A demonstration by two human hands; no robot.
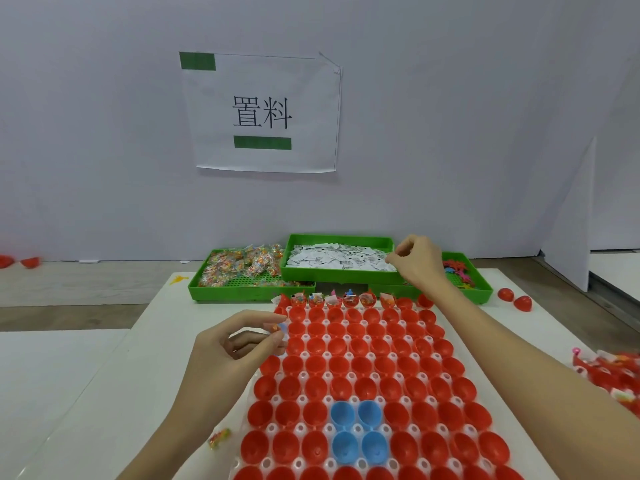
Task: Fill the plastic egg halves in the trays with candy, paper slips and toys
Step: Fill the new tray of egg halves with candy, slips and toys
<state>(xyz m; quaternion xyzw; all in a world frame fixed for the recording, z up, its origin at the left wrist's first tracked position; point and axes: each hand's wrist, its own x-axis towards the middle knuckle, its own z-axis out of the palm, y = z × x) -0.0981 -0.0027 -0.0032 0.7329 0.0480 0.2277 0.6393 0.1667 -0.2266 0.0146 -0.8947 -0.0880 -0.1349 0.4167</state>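
Observation:
A clear tray (302, 375) on the white table holds rows of red egg halves (363, 365) and several blue egg halves (356, 431) near me. The far row of halves (349, 300) has candy, slips and toys in it. My left hand (239, 344) hovers at the tray's left edge and pinches a small candy packet (278, 329). My right hand (417, 259) reaches over the green tray of paper slips (339, 259), fingertips pinched together at the slips; whether a slip is held is unclear.
A green tray of candy packets (239, 268) sits at the back left, a green tray of toys (460, 271) at the back right. One loose candy (219, 439) lies left of the egg tray. Loose red halves (514, 298) and filled eggs (613, 375) lie at right.

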